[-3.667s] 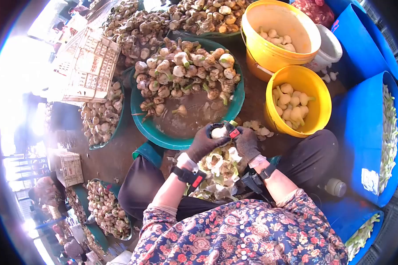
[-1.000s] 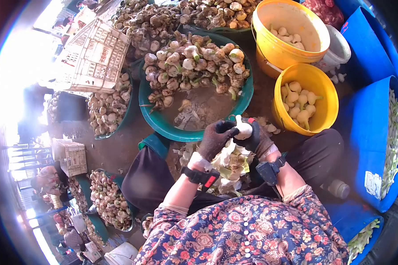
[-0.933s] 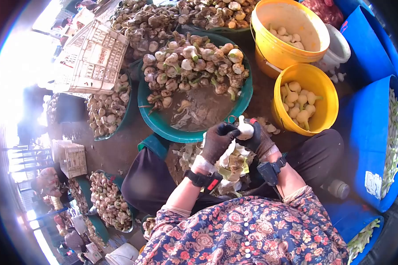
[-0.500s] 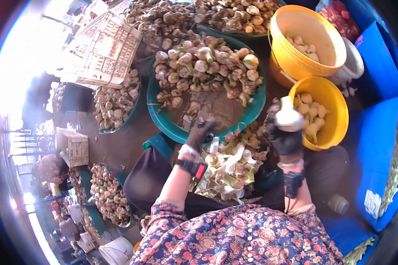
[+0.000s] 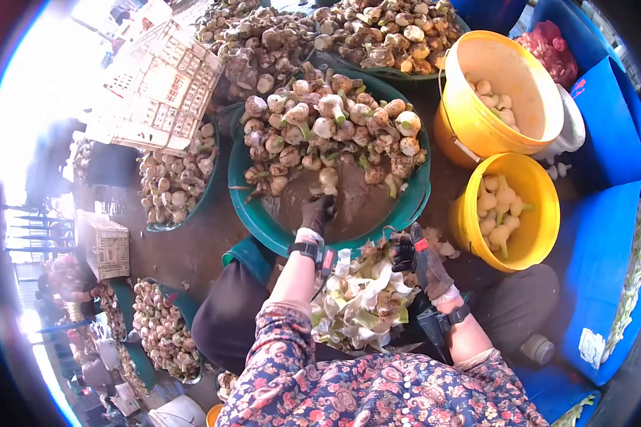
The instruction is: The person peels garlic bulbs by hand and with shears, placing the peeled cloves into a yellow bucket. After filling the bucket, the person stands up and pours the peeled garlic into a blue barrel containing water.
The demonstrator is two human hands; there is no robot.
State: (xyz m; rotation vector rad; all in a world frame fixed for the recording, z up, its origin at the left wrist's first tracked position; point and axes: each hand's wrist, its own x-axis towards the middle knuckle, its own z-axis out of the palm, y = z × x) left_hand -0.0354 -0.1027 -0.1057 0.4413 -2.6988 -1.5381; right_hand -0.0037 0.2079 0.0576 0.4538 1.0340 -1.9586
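My left hand [image 5: 319, 215], in a dark glove, reaches into the green basin [image 5: 243, 212], its fingers closed at the stem end of a garlic bulb [image 5: 328, 176]. Many soil-stained garlic bulbs [image 5: 349, 127] fill the basin's far side; muddy residue covers its near side. My right hand [image 5: 426, 265], also gloved, is closed above the pile of peeled garlic skins [image 5: 360, 302] in my lap. A dark tool with a red mark [image 5: 421, 245] shows along its fingers; its exact kind is unclear.
To the right, a yellow bucket [image 5: 467, 220] holds cleaned bulbs, beside a larger yellow bucket [image 5: 541, 67]. Blue bins [image 5: 598, 277] line the right edge. A white crate [image 5: 160, 85] and further tubs of garlic [image 5: 165, 331] lie left. A person [image 5: 68, 281] sits far left.
The white bulb in my right hand is gone from it, and cleaned bulbs lie in the near yellow bucket. That hand has moved left and down; my left hand has reached a bulb in the basin.
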